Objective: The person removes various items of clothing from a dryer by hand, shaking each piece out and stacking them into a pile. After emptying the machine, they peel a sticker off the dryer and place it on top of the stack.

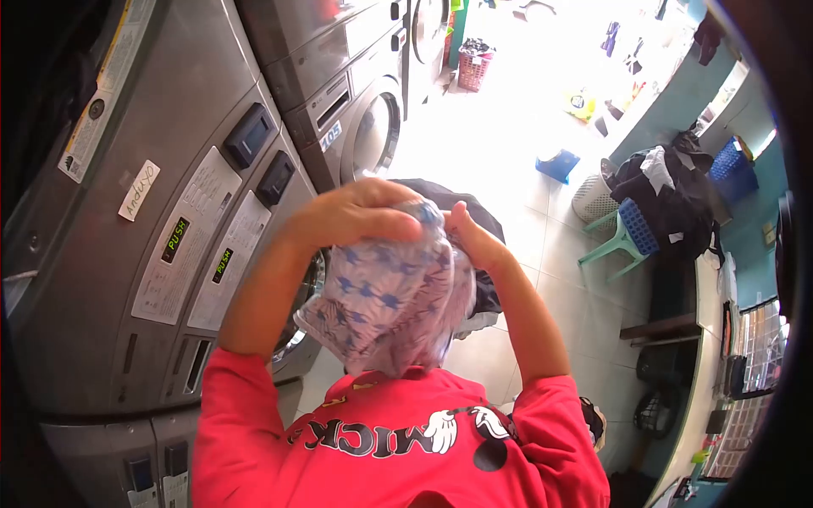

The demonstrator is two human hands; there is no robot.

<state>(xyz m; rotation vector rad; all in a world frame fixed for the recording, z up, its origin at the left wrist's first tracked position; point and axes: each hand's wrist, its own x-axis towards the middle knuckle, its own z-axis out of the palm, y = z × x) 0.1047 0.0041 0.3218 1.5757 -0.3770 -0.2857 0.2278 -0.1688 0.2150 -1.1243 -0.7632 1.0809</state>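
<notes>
Gripping a printed cloth above a tiled laundry floor

Stacked metallic laundry machines (190, 93) fill the left side, the nearest showing "PUSH" on two green-lit displays. Pale floor tiles (529, 229) stretch away beside them. A red shirt (381, 461) with cartoon lettering covers the wearer's torso. At the right, a heap of dark clothes (669, 182) lies beside a white basket (593, 201) and a light green chair (622, 241).

The pale, blue-patterned cloth (381, 284) hangs bunched in front of the chest, with dark fabric (487, 216) partly behind it. The left hand (364, 212) bends over its top, fingers and thumb closed on the material. The right hand (478, 241) is at the opposite upper edge, thumb raised; its other fingers are hidden, so their grip cannot be told. Farther off stands a pink basket (474, 69), and a blue container (556, 166) sits on the floor. A handwritten "Anduyo" label (138, 190) marks the nearest machine.
</notes>
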